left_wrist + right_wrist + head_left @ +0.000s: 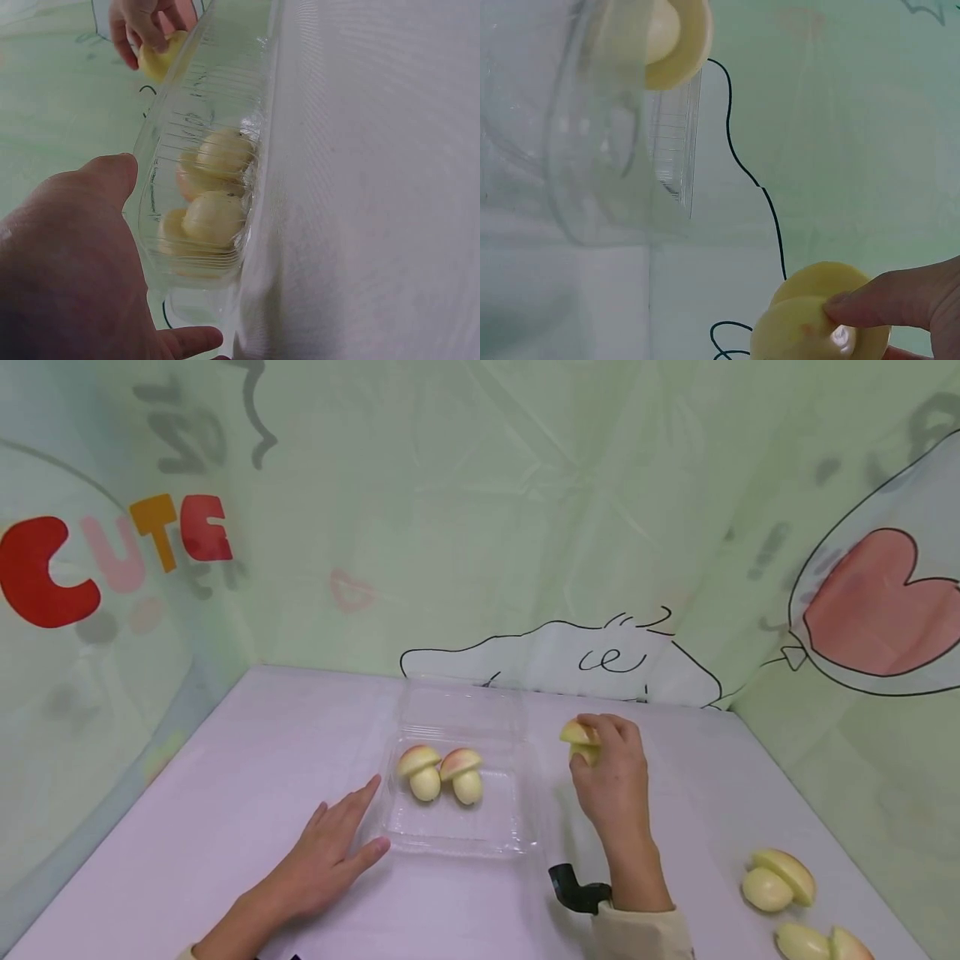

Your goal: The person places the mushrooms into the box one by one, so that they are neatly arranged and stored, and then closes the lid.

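My right hand (pixel 613 772) holds a mushroom-shaped toy (pixel 579 737) with a yellowish cap blushed red, raised to the right of a clear plastic clamshell box (pixel 495 831). In the right wrist view the thumb presses on this mushroom (pixel 799 330). Two more mushrooms, one on the left (pixel 424 781) and one on the right (pixel 467 785), lie side by side in the box, caps toward the back. My left hand (pixel 326 856) is beside the box's left front corner, fingers extended and thumb spread, holding nothing. The left wrist view shows it near the box wall (pixel 161 142).
On the right of the table (pixel 300 718) lie two further mushrooms, one (pixel 778 881) behind the other (pixel 821 942), which the frame edge cuts off. The box's lid (pixel 461 706) stands raised at the back. Printed cloth walls (pixel 480 527) enclose the table.
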Available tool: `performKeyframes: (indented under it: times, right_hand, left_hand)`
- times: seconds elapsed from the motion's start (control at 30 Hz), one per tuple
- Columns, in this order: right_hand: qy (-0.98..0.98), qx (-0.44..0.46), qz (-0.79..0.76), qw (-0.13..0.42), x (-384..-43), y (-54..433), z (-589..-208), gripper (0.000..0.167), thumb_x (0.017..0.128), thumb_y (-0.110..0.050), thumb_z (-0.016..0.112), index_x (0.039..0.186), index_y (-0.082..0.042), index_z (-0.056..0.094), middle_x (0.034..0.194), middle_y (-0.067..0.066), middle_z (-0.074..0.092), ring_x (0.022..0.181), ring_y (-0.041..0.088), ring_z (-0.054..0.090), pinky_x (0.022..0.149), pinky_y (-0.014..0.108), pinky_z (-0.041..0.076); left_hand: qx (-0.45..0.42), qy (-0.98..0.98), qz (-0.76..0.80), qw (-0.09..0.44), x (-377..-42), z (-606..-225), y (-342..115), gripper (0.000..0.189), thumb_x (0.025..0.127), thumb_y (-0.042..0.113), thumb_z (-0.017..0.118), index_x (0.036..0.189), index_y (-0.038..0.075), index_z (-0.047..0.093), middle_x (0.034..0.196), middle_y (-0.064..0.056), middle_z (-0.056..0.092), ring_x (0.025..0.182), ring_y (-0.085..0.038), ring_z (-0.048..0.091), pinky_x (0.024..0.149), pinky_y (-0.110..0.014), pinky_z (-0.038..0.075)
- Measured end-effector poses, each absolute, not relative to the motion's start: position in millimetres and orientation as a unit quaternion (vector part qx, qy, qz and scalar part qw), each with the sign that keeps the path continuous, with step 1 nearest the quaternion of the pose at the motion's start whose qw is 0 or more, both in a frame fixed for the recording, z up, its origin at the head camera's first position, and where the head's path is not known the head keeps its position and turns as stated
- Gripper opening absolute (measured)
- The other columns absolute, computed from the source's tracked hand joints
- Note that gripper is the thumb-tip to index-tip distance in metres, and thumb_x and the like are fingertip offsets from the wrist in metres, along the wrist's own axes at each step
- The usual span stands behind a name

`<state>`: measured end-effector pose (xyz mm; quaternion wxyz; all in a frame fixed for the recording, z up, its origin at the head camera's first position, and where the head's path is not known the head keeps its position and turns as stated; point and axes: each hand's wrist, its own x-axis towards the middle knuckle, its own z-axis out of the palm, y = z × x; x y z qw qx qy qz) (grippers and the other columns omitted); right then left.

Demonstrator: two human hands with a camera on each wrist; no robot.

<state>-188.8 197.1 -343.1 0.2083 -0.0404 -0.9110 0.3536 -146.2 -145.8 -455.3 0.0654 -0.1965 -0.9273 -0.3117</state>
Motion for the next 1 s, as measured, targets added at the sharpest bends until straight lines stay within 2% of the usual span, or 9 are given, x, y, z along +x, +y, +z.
performKeyframes:
  times: [0.33,1.0]
  right_hand:
    - [-0.912,-0.037,0.354,0.205,-192,189,-342,0.047,0.090,0.010,0.062,0.136,-0.004,0.062,0.145,0.023,0.045,0.130,0.047,0.051,0.107,0.060,0.049]
    - [-0.912,-0.017,0.359,0.196,-195,177,-343,0.045,0.090,0.010,0.064,0.134,-0.002,0.063,0.145,0.023,0.046,0.130,0.047,0.052,0.108,0.058,0.049]
  left_hand:
    - [-0.197,-0.926,-0.317,0.064,-145,-453,-146,0.073,0.106,0.047,0.054,0.166,0.019,0.024,0.163,-0.007,0.042,0.149,-0.036,0.041,0.118,-0.073,0.021]
    - [-0.194,-0.927,-0.316,0.063,-145,-454,-145,0.073,0.105,0.046,0.055,0.166,0.022,0.023,0.162,-0.009,0.043,0.148,-0.038,0.042,0.117,-0.073,0.020]
